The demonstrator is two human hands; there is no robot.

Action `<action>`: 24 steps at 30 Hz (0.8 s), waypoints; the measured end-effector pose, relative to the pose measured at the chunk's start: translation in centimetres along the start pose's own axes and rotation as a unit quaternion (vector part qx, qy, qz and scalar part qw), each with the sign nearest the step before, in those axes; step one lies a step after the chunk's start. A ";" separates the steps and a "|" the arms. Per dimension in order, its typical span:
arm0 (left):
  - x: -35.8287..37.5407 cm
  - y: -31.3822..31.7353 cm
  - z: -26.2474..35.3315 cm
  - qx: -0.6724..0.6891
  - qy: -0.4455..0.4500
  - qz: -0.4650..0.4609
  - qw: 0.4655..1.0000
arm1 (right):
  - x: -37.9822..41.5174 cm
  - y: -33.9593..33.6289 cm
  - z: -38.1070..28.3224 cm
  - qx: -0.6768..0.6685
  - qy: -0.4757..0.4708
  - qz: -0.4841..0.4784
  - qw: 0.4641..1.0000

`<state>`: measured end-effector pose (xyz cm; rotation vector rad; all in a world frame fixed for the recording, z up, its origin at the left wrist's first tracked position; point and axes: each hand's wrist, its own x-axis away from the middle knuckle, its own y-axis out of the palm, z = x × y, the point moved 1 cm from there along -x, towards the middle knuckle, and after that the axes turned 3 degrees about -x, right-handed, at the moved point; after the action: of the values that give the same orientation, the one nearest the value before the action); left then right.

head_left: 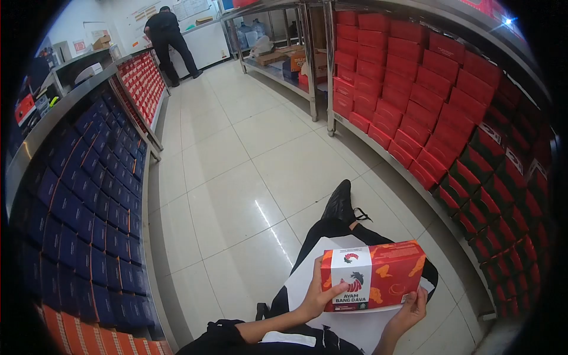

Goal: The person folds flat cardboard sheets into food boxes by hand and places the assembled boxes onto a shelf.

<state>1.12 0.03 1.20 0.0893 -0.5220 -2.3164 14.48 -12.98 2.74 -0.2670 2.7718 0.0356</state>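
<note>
A red cardboard food box (390,269) with an orange pattern is held above my lap. Around its left part runs a white paper sleeve (351,281) with a rooster logo and the words "AYAM BANG DAVA". My left hand (322,296) grips the box's left end, its thumb pressed on the sleeve's front. At the lower right corner, my right hand (411,309) has its fingers closed on the box edge. Beneath the box, white sheets (319,251) lie across my lap.
Stacked dark blue boxes (89,213) fill a shelf on the left, with orange boxes (94,334) nearest. Red boxes (414,89) and dark green-and-red boxes (497,201) line the right shelf. A person in black (168,38) bends over a white chest (207,44) at the far end.
</note>
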 end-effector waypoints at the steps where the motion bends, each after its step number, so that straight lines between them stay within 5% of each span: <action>1: 0.0 -0.2 -0.2 0.043 -0.019 0.009 0.999 | 0.0 0.0 0.2 0.000 0.000 0.001 1.000; 9: 0.0 -1.4 -1.7 0.116 -0.034 0.036 0.992 | -1.3 -1.0 0.0 -0.015 -0.017 -0.093 0.995; 13: 0.1 -1.8 -1.5 0.018 0.011 0.043 0.999 | -3.9 -0.6 -2.6 0.048 -0.064 -0.138 0.987; 16: 1.3 -1.0 -1.5 0.005 -0.045 0.046 0.998 | -3.4 -0.2 -3.4 0.055 -0.027 -0.130 0.990; 18: 1.2 -1.3 -1.7 -0.003 -0.055 0.053 0.997 | -2.9 0.5 -3.5 0.080 0.078 -0.124 0.986; 23: -0.8 -2.8 -3.6 -0.077 -0.043 0.029 0.996 | -3.8 0.2 -0.6 0.068 0.113 -0.129 0.983; 24: -1.3 -3.4 -3.9 -0.027 -0.037 0.047 0.998 | -4.3 -0.2 -0.3 0.038 0.071 -0.199 0.977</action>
<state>0.64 1.73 -3.85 -0.0456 -0.4905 -2.2463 18.31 -12.38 4.56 -0.8269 2.7960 -0.1960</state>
